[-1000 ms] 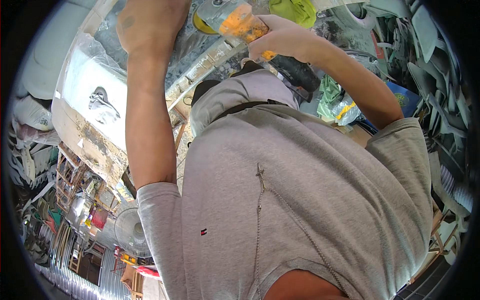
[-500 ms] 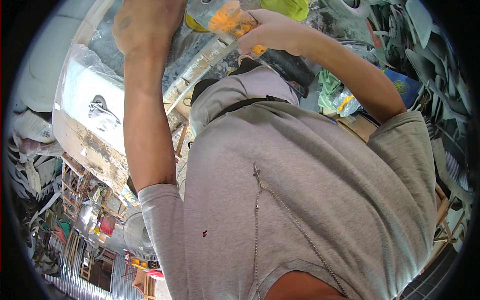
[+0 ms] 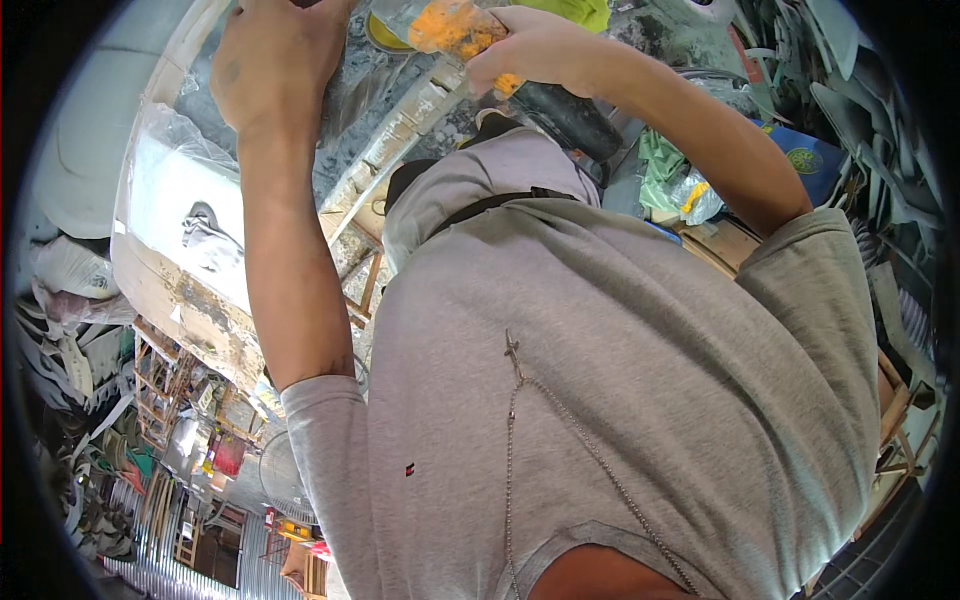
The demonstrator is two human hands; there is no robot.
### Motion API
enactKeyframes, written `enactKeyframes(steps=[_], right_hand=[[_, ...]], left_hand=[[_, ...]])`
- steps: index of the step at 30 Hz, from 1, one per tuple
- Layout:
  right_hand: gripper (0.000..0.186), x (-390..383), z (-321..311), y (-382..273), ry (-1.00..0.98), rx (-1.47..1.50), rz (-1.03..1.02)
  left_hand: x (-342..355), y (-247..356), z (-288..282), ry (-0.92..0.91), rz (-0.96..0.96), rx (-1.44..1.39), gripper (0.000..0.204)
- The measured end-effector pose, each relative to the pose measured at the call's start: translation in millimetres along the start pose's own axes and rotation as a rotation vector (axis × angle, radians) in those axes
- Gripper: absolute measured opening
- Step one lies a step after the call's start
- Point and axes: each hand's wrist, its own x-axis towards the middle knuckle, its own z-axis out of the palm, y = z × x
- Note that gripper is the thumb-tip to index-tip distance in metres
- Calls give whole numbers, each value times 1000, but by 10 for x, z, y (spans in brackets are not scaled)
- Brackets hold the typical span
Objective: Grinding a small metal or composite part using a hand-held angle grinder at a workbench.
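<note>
Cluttered workshop behind | right hand (image 3: 535, 45) clamped on orange tool (image 3: 450, 25) — shifted left | left hand (image 3: 275, 65) — grip unclear

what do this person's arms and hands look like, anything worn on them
Both forearms are bare. Short grey t-shirt sleeves end above the elbows. The left hand and right hand are gloveless; no watch or rings show. A thin chain hangs over the shirt.
</note>
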Motion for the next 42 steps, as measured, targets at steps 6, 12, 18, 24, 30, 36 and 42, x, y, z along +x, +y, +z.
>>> enactKeyframes(steps=[6, 12, 18, 24, 30, 36, 42], right_hand=[[44, -90, 114, -20, -21, -138, 123], [43, -24, 27, -16, 111, -168, 147], [42, -44, 141, 15, -20, -71, 161], [39, -58, -52, 248, 21, -44, 181], [34, -429, -50, 412, 201, 246, 262], [35, -680, 104, 544, 293, 188, 272], [46, -479, 345, 863, 197, 200, 316]], left_hand=[[-41, -38, -39, 53, 10, 48, 63], [-21, -126, 28, 60, 11, 29, 63], [-89, -190, -131, 7, -73, 18, 62], [-164, -1153, -57, 42, -185, -131, 76], [-656, -2505, 324, -61, -854, -1066, 40], [-1002, -2670, 704, -52, -1016, -1395, 31], [-1270, -2288, 1400, 148, -382, -1080, 46]])
